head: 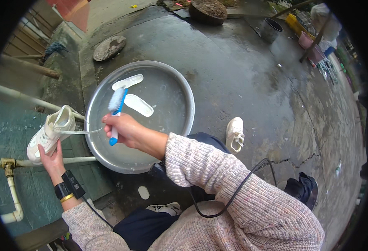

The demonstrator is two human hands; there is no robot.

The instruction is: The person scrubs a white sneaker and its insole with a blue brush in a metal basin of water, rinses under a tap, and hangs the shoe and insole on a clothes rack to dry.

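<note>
My left hand (52, 158) grips a white lace-up sneaker (50, 131) from below, to the left of a large metal basin (188, 103). One loose shoelace (80, 132) trails from the sneaker towards the basin. Over the basin, my right hand (125, 128) is closed around the handle of a blue and white scrubbing brush (117, 102), its bristles pointing up and left. Two white insoles (139, 105) lie in the basin's cloudy water. A second white sneaker (235, 135) stands on the wet concrete to the right of the basin.
Pipes (12, 185) and a green tiled ledge (1, 125) border the left side. A round stone slab (109, 48) lies beyond the basin. A white oval piece (144, 192) rests near my foot. Farther off stand a dark bucket (271, 29) and a pink tub (305, 40).
</note>
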